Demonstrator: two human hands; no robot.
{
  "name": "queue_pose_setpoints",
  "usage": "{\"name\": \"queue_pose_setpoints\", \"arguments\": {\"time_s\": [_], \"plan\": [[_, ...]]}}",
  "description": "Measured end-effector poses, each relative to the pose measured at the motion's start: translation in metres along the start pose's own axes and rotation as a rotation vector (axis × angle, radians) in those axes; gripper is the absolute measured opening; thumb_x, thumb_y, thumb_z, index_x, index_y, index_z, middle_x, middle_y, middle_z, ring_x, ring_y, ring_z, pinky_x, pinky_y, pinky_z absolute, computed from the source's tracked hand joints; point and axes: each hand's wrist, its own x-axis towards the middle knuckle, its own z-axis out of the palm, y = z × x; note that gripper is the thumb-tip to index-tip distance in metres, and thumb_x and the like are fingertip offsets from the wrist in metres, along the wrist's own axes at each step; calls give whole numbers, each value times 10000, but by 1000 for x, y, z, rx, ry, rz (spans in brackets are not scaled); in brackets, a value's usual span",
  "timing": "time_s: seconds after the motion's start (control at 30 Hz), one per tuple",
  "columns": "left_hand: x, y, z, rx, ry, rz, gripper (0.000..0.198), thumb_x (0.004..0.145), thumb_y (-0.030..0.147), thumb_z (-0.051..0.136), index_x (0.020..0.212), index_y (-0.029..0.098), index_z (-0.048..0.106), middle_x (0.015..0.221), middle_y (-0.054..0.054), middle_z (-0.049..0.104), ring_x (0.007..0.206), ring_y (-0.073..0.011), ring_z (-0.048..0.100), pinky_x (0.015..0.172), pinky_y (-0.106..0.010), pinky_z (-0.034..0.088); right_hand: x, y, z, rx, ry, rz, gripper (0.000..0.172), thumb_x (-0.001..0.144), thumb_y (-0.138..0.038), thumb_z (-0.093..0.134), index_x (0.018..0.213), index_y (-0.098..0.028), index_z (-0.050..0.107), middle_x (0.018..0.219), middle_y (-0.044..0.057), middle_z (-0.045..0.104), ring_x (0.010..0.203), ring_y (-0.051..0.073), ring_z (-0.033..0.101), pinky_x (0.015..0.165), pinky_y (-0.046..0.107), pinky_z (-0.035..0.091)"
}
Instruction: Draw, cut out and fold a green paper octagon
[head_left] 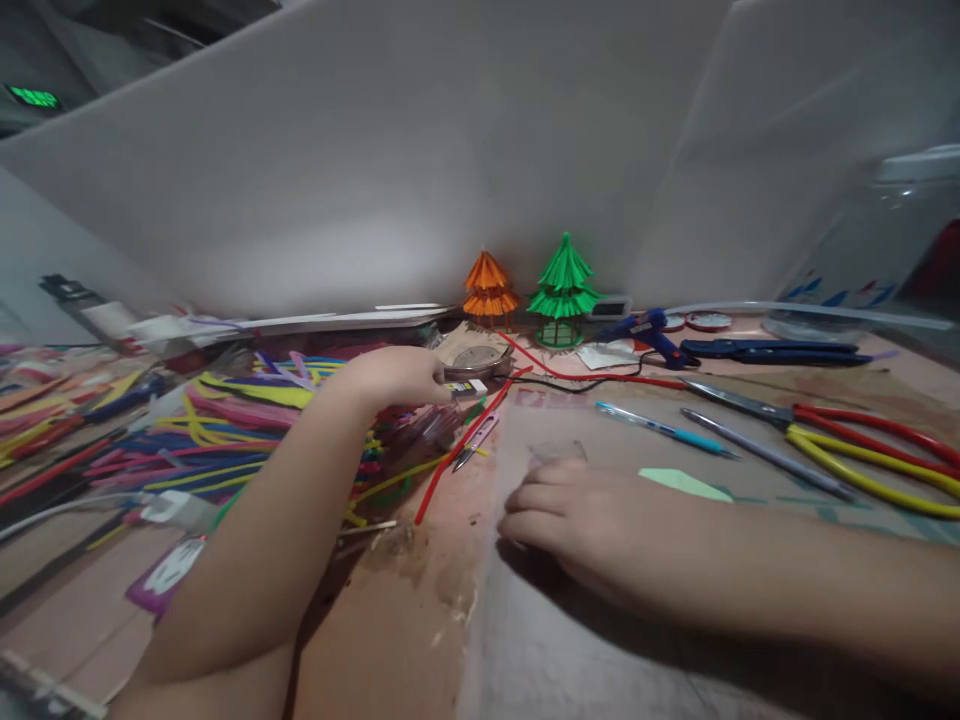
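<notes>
My left hand (405, 378) reaches over the supplies at the centre left, its fingers closed round a small box-like item with a yellow, black and white end (466, 389). My right hand (546, 505) rests low over the pale work sheet (525, 640), fingers curled together; whether it holds anything is hidden. Between the hands lie a red strip (442, 475) and a small pink-handled blade (477, 440). A pale green paper piece (682, 484) lies beyond my right forearm.
Orange (489, 285) and green (565, 285) tree models stand at the back. Colourful strips (225, 430) cover the left. Pens (667, 430), red-and-yellow-handled scissors (862, 440), a blue glue gun (649, 335), blue-handled pliers (772, 350) and a clear jar (877, 250) are right.
</notes>
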Motion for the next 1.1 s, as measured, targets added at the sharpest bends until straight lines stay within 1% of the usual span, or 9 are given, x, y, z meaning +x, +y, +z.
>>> {"name": "queue_pose_setpoints", "arguments": {"time_s": [0.13,0.27,0.5,0.63,0.73,0.83,0.9,0.97,1.1], "plan": [[11,15,11,17,-42,-40,353,1013,398,668,1287,177,643,1291,-99,662,1085,-256,685,917,-459,602,66,14,21,-263,-61,83,248,1023,-163,516,1161,-113,716,1087,165,764,926,265,729,794,386,570],[19,26,19,38,-34,-45,366,1012,384,672,1316,184,629,1324,-107,647,1118,-264,675,934,-472,597,111,31,41,-325,-85,81,276,1016,-171,512,1181,-101,721,1099,216,755,1033,330,719,861,446,561],[35,24,30,25,8,-21,367,1013,383,671,1318,185,627,1326,-108,646,1116,-261,676,933,-471,598,121,27,49,-357,-6,51,328,1067,-155,420,1322,-130,626,1245,228,672,1061,302,700,940,487,543],[46,26,39,21,104,-27,374,1010,381,675,1323,184,624,1330,-110,643,1122,-265,674,935,-472,597,93,13,32,-324,37,-41,300,1071,-185,442,1326,-165,599,1276,180,635,984,272,683,790,411,568],[47,28,43,25,179,-39,373,1009,381,676,1321,182,626,1330,-112,643,1123,-265,674,935,-469,597,51,12,14,-228,24,16,184,1006,-141,534,1112,-136,684,1153,159,678,883,250,674,689,369,552],[31,32,37,37,273,-52,365,1010,394,674,1299,175,635,1301,-110,657,1099,-255,681,928,-461,597,-4,27,-6,-89,209,141,330,1005,-181,531,1309,-188,662,1234,134,717,1063,260,686,887,405,560],[13,43,30,47,349,-35,325,1025,426,640,1213,162,672,1196,-99,699,1038,-244,699,909,-448,593,-41,42,-21,11,341,334,342,1031,-213,471,1287,-259,693,1241,78,755,1107,239,701,967,410,543],[-8,65,27,46,424,66,383,1062,443,517,1018,130,733,996,-148,740,976,-317,728,861,-424,569,-72,55,-36,21,361,431,327,1018,-258,481,1237,-236,723,1201,93,774,1074,264,721,927,425,559],[-43,131,46,20,469,504,233,1040,319,525,1019,195,721,1017,-94,736,969,-265,698,865,-370,540,-108,62,-52,116,301,732,322,982,-386,535,1134,-205,754,891,59,785,714,208,713,656,319,535]]}}
